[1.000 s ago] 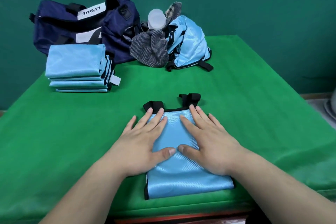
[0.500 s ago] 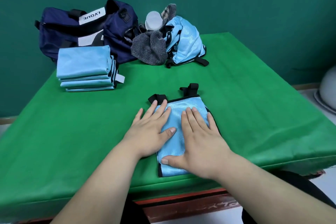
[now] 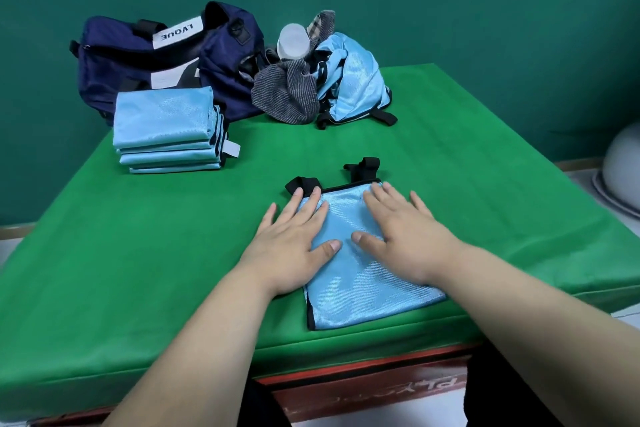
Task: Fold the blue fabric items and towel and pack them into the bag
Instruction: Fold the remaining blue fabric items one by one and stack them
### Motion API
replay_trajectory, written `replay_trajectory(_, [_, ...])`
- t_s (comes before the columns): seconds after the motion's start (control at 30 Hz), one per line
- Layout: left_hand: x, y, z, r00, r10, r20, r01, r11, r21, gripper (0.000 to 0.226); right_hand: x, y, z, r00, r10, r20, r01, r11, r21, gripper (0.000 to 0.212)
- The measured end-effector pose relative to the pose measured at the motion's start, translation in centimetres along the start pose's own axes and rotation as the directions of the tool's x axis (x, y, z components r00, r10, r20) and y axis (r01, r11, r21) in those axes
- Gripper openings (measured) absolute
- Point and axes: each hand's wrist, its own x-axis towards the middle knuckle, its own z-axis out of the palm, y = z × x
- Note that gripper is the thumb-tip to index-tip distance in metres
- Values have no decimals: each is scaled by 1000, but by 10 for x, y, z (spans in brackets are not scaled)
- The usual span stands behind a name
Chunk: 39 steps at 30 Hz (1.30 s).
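Observation:
A folded light-blue fabric item [image 3: 360,291] with black trim and black straps lies near the table's front edge. My left hand [image 3: 294,243] presses flat on its left side, fingers straight. Flat on its right side rests my right hand [image 3: 405,232], fingers spread. A stack of folded blue fabric items [image 3: 166,132] sits at the back left. Behind the stack stands the navy bag [image 3: 173,59], open at the top. A crumpled blue item [image 3: 356,87] and a grey striped towel [image 3: 287,94] lie heaped at the back middle.
The green-covered table [image 3: 138,253] ends close to my body, with a red frame below. A white plastic cup [image 3: 294,42] sticks up behind the towel. A white rounded object [image 3: 623,170] sits off the table at the right. A green wall stands behind.
Both hands have spread apart over the folded item, the right one sliding from its middle to the right side. More of the fabric near the front edge now shows.

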Motion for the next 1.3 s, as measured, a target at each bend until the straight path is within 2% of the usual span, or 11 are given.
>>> replay_trajectory(0.17, [1,0,2,1000,1,6,-1,1000,7,93,5,16,13,999,-44,21,45,998,-36,85])
replay_trajectory(0.27, [2,-1,2,1000,-1,6,1,1000,13,92,8,18,14,999,-41,10,42,999,-23,86])
replay_trajectory(0.33, [1,-1,2,1000,0,0,0,1000,9,90,6,20,12,999,-41,-14,42,994,105,83])
replay_trajectory(0.37, [1,-2,2,1000,4,-8,-4,1000,1,91,4,22,11,998,-18,-54,31,972,233,78])
replay_trajectory(0.43, [0,-3,2,999,24,-21,-25,999,-36,93,-4,25,7,974,123,-190,-4,848,530,61])
replay_trajectory(0.5, [-3,-4,1,997,55,-47,-59,993,-98,92,-11,29,4,908,311,-280,-72,775,627,48])
replay_trajectory(0.6, [-8,-4,0,992,68,-106,-87,980,-181,88,-17,31,5,886,371,-276,-188,834,518,47])
replay_trajectory(0.77, [-10,-1,-1,990,38,-134,-65,977,-201,88,-19,26,6,927,254,-274,-115,892,438,27])
replay_trajectory(0.97, [-11,3,-2,985,-37,-168,-1,975,-222,81,-17,33,9,950,143,-279,-16,911,412,31])
replay_trajectory(1.07, [-9,3,-2,980,-49,-194,3,973,-229,79,-15,33,8,969,71,-238,20,933,359,43])
replay_trajectory(1.3, [-6,9,-9,954,-48,-295,-35,962,-270,70,-14,34,11,971,71,-230,3,951,308,53])
